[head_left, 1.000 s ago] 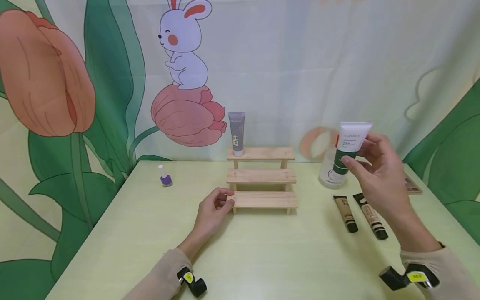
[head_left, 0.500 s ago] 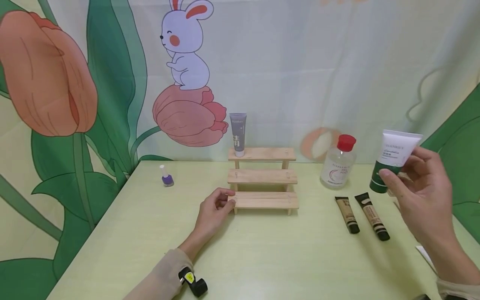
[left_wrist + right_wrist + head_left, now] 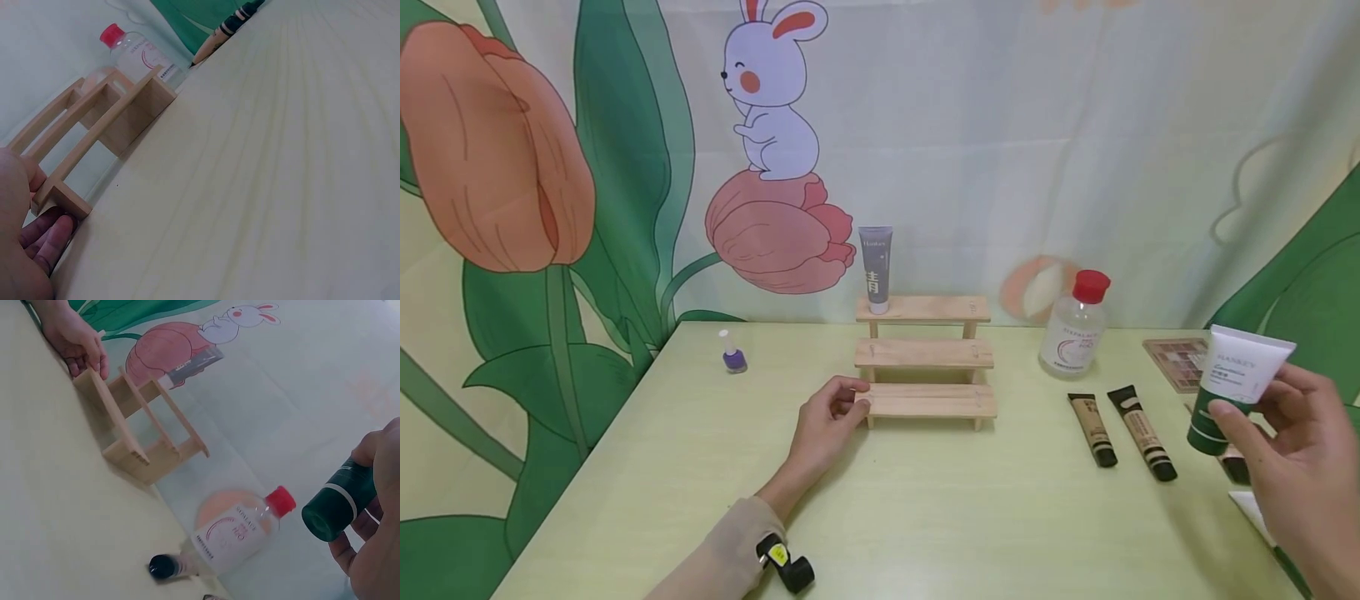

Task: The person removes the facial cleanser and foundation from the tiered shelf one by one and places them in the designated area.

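At the left end of the lowest step of a three-tier wooden shelf (image 3: 925, 354), my left hand (image 3: 823, 421) grips the board; in the left wrist view its fingers curl around that end. My right hand (image 3: 1303, 458) holds a white-and-green squeeze tube (image 3: 1238, 387) upright, green cap down, over the right side of the table. The right wrist view shows the tube's dark green cap (image 3: 328, 515) between thumb and fingers. On the shelf's top step, at the left, stands a grey-purple tube (image 3: 876, 268).
A clear bottle (image 3: 1073, 329) with a red cap stands right of the shelf. Two tan tubes (image 3: 1092, 429) with black caps lie before it. A makeup palette (image 3: 1176, 364) and a white-green tube (image 3: 1251, 507) lie farther right. Purple nail polish (image 3: 733, 358) stands at left.
My right hand has carried the white-and-green tube right, away from in front of the bottle, and then lower. The left hand has stayed on the shelf.
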The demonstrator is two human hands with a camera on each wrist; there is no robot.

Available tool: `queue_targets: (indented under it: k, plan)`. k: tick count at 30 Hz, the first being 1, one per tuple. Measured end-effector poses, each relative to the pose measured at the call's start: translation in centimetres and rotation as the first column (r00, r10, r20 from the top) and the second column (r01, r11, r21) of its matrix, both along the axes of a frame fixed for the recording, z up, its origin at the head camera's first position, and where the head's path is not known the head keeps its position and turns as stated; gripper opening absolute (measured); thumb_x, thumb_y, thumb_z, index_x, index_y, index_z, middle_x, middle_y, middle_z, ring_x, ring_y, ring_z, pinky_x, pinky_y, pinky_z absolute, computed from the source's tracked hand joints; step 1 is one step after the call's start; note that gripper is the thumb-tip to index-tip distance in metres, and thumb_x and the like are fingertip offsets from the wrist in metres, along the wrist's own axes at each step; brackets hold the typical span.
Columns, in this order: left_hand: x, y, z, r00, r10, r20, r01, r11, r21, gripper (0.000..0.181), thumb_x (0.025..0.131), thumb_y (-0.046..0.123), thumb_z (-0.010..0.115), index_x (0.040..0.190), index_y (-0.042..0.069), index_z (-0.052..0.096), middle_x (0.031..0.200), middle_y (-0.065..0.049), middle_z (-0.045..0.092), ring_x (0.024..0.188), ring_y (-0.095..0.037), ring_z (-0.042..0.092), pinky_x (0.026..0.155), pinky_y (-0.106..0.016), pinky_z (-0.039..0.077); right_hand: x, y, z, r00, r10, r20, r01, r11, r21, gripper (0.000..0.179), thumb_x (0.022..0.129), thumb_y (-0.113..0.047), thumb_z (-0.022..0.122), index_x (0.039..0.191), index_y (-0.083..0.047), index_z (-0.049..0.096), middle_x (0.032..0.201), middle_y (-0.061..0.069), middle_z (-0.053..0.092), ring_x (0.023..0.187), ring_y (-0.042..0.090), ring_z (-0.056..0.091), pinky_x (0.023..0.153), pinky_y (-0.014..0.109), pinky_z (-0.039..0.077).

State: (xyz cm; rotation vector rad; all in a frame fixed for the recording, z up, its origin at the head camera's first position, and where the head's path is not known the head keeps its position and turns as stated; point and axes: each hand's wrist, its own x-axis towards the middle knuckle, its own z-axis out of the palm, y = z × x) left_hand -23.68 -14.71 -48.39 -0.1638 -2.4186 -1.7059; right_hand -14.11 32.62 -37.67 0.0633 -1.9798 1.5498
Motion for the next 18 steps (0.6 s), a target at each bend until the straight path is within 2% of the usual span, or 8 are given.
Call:
queue_targets:
  k: [7, 10, 13, 17, 18]
  plan:
    - [0.2, 0.0, 0.2, 1.0, 0.003, 0.0, -0.003, 1.0, -0.003, 0.02, 0.105, 0.013, 0.076, 0.124, 0.019, 0.077, 0.107, -0.004, 0.074, 0.095, -0.019, 0.067, 0.082, -0.027, 0.056, 1.3, 0.9, -2.5, 0.998, -0.044, 0.039, 0.045, 0.998, -0.046, 0.069, 0.094, 0.028, 0.066, 0.153, -0.007, 0.056, 0.123, -0.003, 0.068, 0.108, 0.008, 0.066, 0.091, 0.008, 0.054]
    - [0.3, 0.0, 0.4, 1.0, 0.003, 0.002, -0.003, 1.0, -0.003, 0.02, 0.105, 0.014, 0.075, 0.124, 0.019, 0.077, 0.107, -0.004, 0.074, 0.094, -0.02, 0.067, 0.081, -0.027, 0.055, 1.9, 1.2, -3.5, 0.988, -0.101, 0.114, 0.098, 0.995, 0.032, 0.068, 0.095, 0.023, 0.071, 0.151, -0.013, 0.058, 0.119, -0.012, 0.067, 0.103, 0.005, 0.064, 0.087, 0.005, 0.053]
    - [0.3, 0.0, 0.5, 1.0, 0.003, 0.004, -0.003, 1.0, -0.002, 0.02, 0.106, 0.014, 0.075, 0.125, 0.019, 0.076, 0.107, -0.005, 0.074, 0.094, -0.02, 0.067, 0.081, -0.027, 0.055, 2.8, 1.5, -4.4, 0.962, -0.185, 0.202, 0.153, 0.974, 0.167, 0.066, 0.097, 0.014, 0.076, 0.147, -0.025, 0.058, 0.114, -0.023, 0.062, 0.098, -0.001, 0.06, 0.079, 0.003, 0.05]
    - [0.4, 0.1, 0.5, 1.0, 0.006, 0.005, -0.006, 1.0, -0.006, 0.02, 0.106, 0.014, 0.075, 0.125, 0.019, 0.076, 0.108, -0.004, 0.073, 0.094, -0.02, 0.067, 0.081, -0.027, 0.055, 3.7, 1.8, -5.7, 0.942, -0.217, 0.255, 0.168, 0.965, 0.2, 0.064, 0.097, 0.011, 0.078, 0.141, -0.03, 0.058, 0.106, -0.026, 0.061, 0.09, -0.006, 0.06, 0.071, 0.006, 0.05]
    - [0.3, 0.1, 0.5, 1.0, 0.006, 0.005, -0.006, 1.0, -0.008, 0.019, 0.106, 0.014, 0.075, 0.125, 0.019, 0.076, 0.108, -0.004, 0.073, 0.095, -0.02, 0.067, 0.081, -0.027, 0.055, 3.9, 1.8, -6.1, 0.937, -0.228, 0.266, 0.174, 0.962, 0.211, 0.061, 0.097, 0.011, 0.078, 0.141, -0.027, 0.059, 0.104, -0.024, 0.061, 0.089, -0.005, 0.06, 0.069, 0.007, 0.051]
